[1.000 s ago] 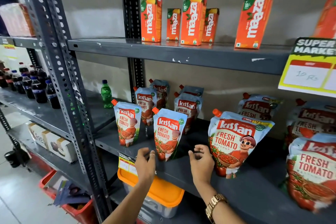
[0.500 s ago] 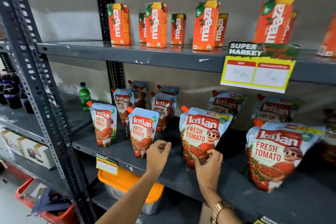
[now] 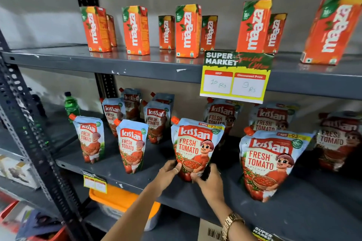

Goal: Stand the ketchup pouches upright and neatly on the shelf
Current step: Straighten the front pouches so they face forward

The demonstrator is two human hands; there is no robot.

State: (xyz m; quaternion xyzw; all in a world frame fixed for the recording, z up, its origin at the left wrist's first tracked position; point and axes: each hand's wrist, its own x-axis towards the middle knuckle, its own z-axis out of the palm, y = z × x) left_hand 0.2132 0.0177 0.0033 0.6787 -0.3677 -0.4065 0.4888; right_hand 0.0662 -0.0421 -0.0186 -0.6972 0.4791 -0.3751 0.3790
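Note:
Several Kissan ketchup pouches stand on the grey middle shelf (image 3: 137, 178). A large pouch (image 3: 195, 143) with an orange spout stands upright at the front centre. My left hand (image 3: 169, 172) grips its lower left side and my right hand (image 3: 210, 180), with a gold watch on the wrist, grips its lower right side. Two small pouches (image 3: 90, 139) (image 3: 132, 146) stand to the left at the front. Another large pouch (image 3: 270, 164) stands to the right. More pouches stand in the back row, partly hidden.
Orange Maaza cartons (image 3: 135, 30) line the upper shelf. A yellow price sign (image 3: 235, 80) hangs from its edge above the pouches. A green bottle (image 3: 71, 104) stands at the far left. An orange-lidded bin (image 3: 121, 199) sits below. A perforated steel upright (image 3: 33, 139) rises at left.
The view swung right along the shelf. Both hands left the small pouch and closed on the base of the large centre pouch.

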